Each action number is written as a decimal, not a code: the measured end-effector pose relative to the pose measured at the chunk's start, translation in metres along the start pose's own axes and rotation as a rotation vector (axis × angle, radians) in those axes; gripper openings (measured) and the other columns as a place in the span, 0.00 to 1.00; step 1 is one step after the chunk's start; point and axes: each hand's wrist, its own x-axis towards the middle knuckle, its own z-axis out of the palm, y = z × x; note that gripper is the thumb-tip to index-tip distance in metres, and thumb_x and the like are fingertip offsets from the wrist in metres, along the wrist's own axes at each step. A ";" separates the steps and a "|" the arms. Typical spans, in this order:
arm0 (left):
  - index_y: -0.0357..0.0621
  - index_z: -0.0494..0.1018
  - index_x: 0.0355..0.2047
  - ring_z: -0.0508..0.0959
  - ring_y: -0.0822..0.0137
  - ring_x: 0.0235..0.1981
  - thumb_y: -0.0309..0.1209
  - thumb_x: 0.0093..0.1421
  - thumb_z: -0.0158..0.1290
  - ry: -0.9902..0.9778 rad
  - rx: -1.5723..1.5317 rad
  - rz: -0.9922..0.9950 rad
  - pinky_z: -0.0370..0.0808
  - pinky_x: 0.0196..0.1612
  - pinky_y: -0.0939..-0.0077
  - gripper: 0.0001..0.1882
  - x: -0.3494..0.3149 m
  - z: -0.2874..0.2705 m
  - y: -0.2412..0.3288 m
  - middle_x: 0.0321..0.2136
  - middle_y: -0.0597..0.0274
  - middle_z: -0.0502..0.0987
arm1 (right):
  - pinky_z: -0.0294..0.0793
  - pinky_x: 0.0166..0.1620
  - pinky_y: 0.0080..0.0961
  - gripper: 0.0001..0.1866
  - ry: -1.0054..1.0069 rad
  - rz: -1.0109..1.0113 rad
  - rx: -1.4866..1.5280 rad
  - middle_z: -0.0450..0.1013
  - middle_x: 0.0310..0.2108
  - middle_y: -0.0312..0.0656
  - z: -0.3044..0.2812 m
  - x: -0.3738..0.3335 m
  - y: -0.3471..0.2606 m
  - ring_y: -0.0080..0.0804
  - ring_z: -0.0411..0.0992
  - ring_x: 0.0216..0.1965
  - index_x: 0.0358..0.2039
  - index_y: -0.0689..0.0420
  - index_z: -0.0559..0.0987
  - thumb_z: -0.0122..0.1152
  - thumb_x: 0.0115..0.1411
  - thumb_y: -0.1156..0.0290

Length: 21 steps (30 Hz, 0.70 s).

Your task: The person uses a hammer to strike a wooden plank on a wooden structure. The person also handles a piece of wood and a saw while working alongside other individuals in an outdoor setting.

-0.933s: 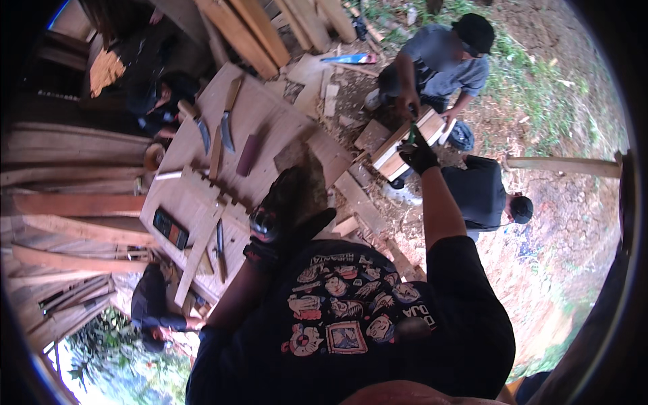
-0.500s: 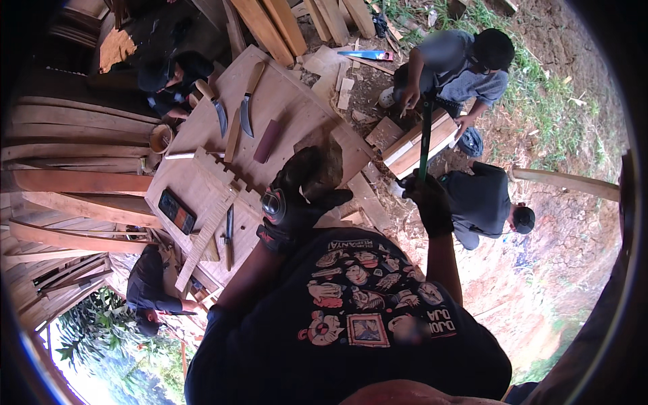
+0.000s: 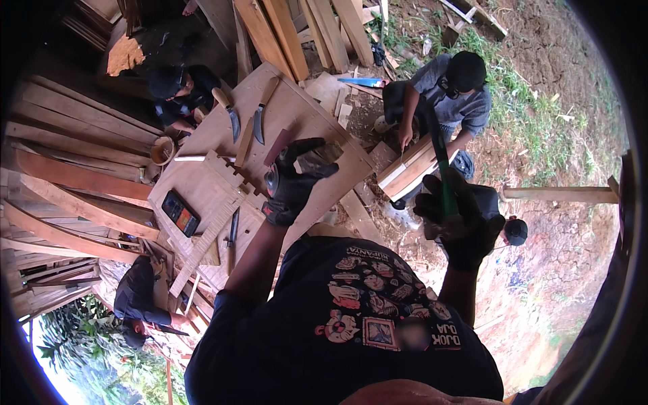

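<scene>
My right hand (image 3: pixel 462 226), in a black glove, is raised at the right. It holds a long black-and-green tool (image 3: pixel 446 179), whose exact kind I cannot make out. My left hand (image 3: pixel 293 182), gloved too, hovers over the near right part of the wooden table (image 3: pixel 317 121) with thumb and fingers apart. Close to its fingertips lies a dark red strip (image 3: pixel 277 146). Two curved knives (image 3: pixel 231 115) with wooden handles lie farther off. Wooden pieces with notched ends (image 3: pixel 226 172) sit left of that hand, beside a slim dark-bladed tool (image 3: pixel 233 233).
A phone (image 3: pixel 180 212) lies on the table's left. One person (image 3: pixel 459 88) works on a wood block (image 3: pixel 408 169) at the far right; others crouch around. Planks (image 3: pixel 81 175) are stacked left, near a small bucket (image 3: pixel 163 150). A blue saw (image 3: pixel 364 82) lies beyond the table.
My right hand has come nearer and lower with the tool, its fingers more spread. My left hand has shifted slightly, and the whole view has tilted a little.
</scene>
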 end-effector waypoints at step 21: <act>0.53 0.72 0.42 0.77 0.67 0.25 0.59 0.75 0.40 -0.884 -1.504 -0.497 0.78 0.30 0.69 0.24 0.072 0.139 -0.024 0.29 0.67 0.74 | 0.67 0.26 0.22 0.13 0.613 0.193 -0.228 0.81 0.28 0.38 -0.048 -0.153 0.037 0.18 0.68 0.22 0.36 0.65 0.84 0.61 0.69 0.68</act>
